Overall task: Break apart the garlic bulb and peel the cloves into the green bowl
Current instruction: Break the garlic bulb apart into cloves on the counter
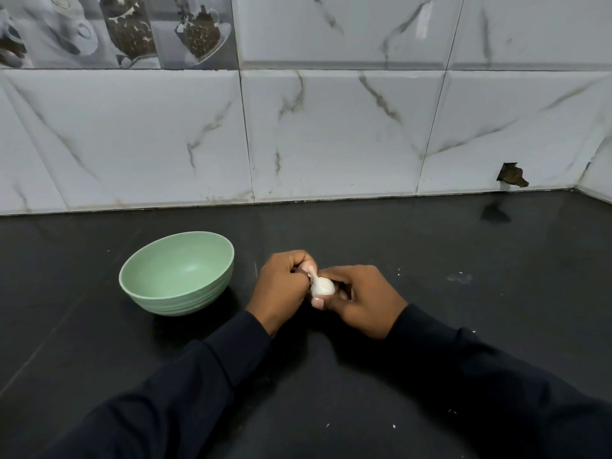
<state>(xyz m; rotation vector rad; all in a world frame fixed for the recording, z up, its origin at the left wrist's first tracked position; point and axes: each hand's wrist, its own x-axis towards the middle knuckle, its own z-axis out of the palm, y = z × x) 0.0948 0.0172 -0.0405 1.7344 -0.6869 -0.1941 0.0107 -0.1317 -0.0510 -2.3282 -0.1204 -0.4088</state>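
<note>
Clearly the garlic bulb (322, 287) is whole, so the breaking has not really begun. It sits between the two hands, a little above the black worktop (430, 260). The right hand (362, 301) has its fingers curled round the body of the bulb, with the thumb under it. The left hand (281, 288) is also curled and seems to pinch the thin stem end (I cannot see exactly how much of the stem it has). The green bowl (172, 303) stands on the worktop just to the left of the left hand, and nothing lies in it.

I think the main danger is the dry skin. If the left hand pulls only on the stem, the stem may tear off and the bulb stay closed. If both hands twist too hard, the bulb can burst, and cloves may jump out between the hands. Because the bowl is beside the hands and not under them, any loose clove would land on the worktop, or roll toward the person.
</note>
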